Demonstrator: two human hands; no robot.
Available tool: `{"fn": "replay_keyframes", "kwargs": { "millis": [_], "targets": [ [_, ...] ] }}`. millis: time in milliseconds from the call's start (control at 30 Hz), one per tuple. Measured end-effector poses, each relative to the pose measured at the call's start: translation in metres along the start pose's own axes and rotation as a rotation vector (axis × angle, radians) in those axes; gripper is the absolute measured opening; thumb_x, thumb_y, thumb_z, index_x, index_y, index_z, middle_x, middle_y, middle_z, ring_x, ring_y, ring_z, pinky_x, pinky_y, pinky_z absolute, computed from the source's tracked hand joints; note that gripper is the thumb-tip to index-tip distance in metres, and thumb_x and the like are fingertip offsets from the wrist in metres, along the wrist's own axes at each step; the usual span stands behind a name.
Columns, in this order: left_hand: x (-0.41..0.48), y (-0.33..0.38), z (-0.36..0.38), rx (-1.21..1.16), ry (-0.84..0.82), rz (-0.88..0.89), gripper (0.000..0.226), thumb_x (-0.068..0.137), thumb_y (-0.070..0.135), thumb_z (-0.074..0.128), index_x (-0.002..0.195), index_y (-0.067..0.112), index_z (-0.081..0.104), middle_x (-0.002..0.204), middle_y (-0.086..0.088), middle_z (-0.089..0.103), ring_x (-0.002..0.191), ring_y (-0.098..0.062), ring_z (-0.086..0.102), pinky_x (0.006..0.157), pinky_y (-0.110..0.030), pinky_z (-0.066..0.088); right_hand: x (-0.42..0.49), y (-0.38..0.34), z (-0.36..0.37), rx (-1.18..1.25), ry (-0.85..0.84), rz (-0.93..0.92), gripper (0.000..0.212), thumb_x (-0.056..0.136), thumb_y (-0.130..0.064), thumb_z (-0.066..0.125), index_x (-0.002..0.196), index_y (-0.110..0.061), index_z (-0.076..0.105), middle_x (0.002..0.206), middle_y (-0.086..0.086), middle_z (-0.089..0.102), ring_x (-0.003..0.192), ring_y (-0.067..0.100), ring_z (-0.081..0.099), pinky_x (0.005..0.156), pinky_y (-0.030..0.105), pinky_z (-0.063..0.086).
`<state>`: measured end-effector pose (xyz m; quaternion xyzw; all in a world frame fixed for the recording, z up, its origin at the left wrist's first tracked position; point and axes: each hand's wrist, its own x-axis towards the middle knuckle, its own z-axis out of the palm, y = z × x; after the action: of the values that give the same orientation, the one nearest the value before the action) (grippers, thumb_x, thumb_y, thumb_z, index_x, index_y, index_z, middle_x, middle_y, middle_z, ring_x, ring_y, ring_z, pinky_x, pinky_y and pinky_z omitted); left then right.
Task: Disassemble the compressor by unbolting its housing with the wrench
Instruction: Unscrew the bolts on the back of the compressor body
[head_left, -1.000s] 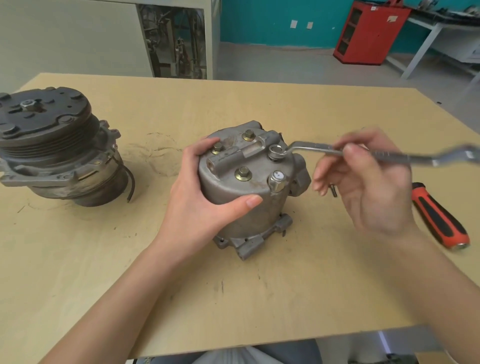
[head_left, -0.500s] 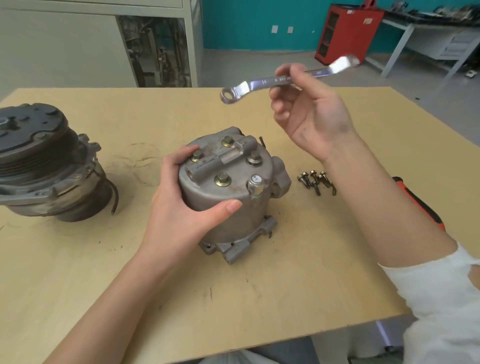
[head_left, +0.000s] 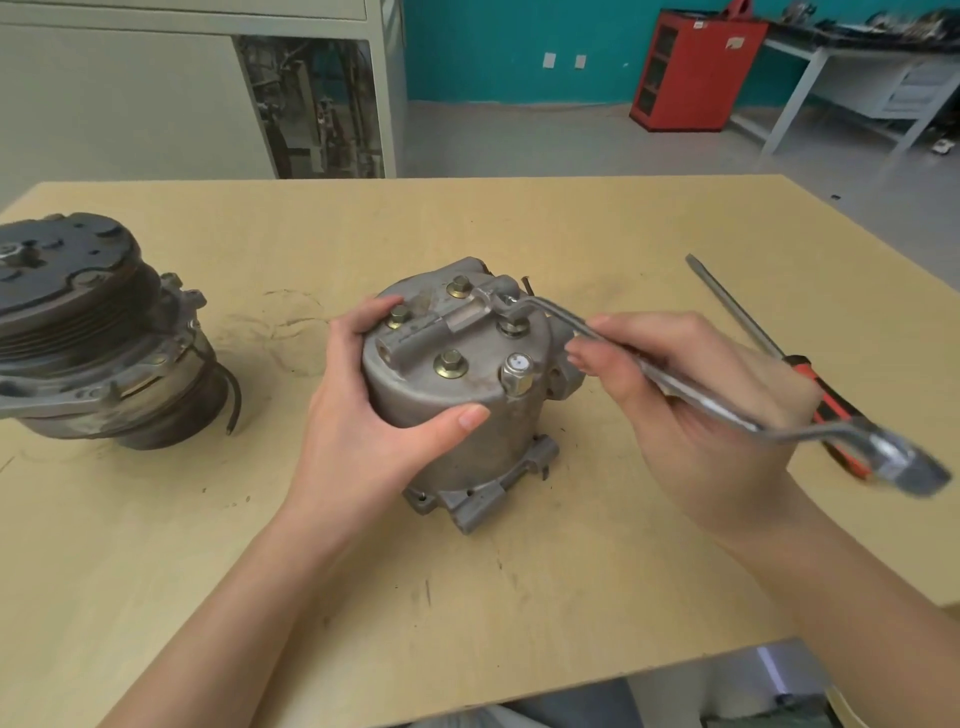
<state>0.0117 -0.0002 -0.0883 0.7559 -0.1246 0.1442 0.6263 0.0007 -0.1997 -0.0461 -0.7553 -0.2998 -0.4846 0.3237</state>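
Observation:
The grey compressor housing (head_left: 467, 395) stands upright at the middle of the wooden table (head_left: 467, 597), with several brass-coloured bolts on its top face. My left hand (head_left: 363, 415) grips its left side, thumb across the front. My right hand (head_left: 691, 400) holds the silver ring wrench (head_left: 675, 384) by its shaft. The wrench's ring end sits over a bolt at the back right of the housing top. Its other end blurs off to the right.
A second compressor part with a dark pulley (head_left: 88, 332) lies at the table's left edge. A screwdriver with a red and black handle (head_left: 769, 353) lies to the right, partly behind my right hand. A red cabinet (head_left: 691, 73) stands on the floor beyond.
The wrench was on a bolt, then lifted high above the housing, and now sits down on a bolt at the back right. The loose bolts on the table are now hidden behind my right hand.

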Motion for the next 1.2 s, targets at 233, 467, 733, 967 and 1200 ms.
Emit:
{"fn": "replay_keyframes", "kwargs": {
  "millis": [233, 467, 733, 967, 1200],
  "targets": [
    [-0.001, -0.001, 0.000, -0.001, 0.003, 0.004, 0.076, 0.052, 0.054, 0.077, 0.119, 0.052, 0.041, 0.119, 0.038, 0.055, 0.113, 0.009, 0.055, 0.087, -0.012, 0.047, -0.011, -0.006, 0.001, -0.080, -0.009, -0.066, 0.030, 0.093, -0.014, 0.056, 0.082, 0.011, 0.069, 0.073, 0.014, 0.071, 0.064, 0.015, 0.065, 0.065, 0.011, 0.048],
    [0.000, 0.000, 0.000, 0.006, 0.003, 0.015, 0.076, 0.053, 0.055, 0.077, 0.119, 0.051, 0.041, 0.118, 0.040, 0.054, 0.112, 0.012, 0.055, 0.083, -0.005, 0.044, -0.025, -0.009, -0.003, 0.083, -0.048, 0.160, 0.014, 0.090, -0.009, 0.058, 0.089, 0.000, 0.068, 0.075, 0.009, 0.071, 0.065, 0.017, 0.070, 0.056, 0.028, 0.055],
    [0.000, 0.001, 0.000, -0.003, -0.003, -0.006, 0.075, 0.052, 0.055, 0.076, 0.118, 0.050, 0.040, 0.116, 0.041, 0.054, 0.111, 0.012, 0.055, 0.082, -0.005, 0.043, 0.007, 0.022, -0.011, 0.758, -0.164, 0.690, 0.011, 0.086, -0.010, 0.057, 0.079, -0.013, 0.066, 0.067, 0.006, 0.069, 0.057, 0.020, 0.067, 0.054, 0.024, 0.053],
    [-0.001, 0.001, 0.000, 0.000, 0.005, -0.003, 0.076, 0.051, 0.057, 0.077, 0.118, 0.054, 0.041, 0.120, 0.038, 0.054, 0.114, 0.009, 0.055, 0.086, -0.010, 0.047, 0.041, 0.088, 0.038, 1.301, -0.385, 1.134, 0.005, 0.083, -0.009, 0.047, 0.079, -0.012, 0.045, 0.050, -0.005, 0.048, 0.045, 0.007, 0.037, 0.047, 0.019, 0.023],
    [-0.001, -0.001, 0.001, -0.008, 0.003, -0.002, 0.076, 0.051, 0.057, 0.079, 0.118, 0.057, 0.042, 0.122, 0.035, 0.054, 0.115, 0.007, 0.055, 0.086, -0.011, 0.047, 0.062, 0.090, 0.063, 1.470, -0.380, 1.131, 0.011, 0.086, -0.015, 0.046, 0.082, -0.009, 0.054, 0.051, -0.003, 0.047, 0.043, 0.008, 0.033, 0.043, 0.018, 0.027]
  ]
}}
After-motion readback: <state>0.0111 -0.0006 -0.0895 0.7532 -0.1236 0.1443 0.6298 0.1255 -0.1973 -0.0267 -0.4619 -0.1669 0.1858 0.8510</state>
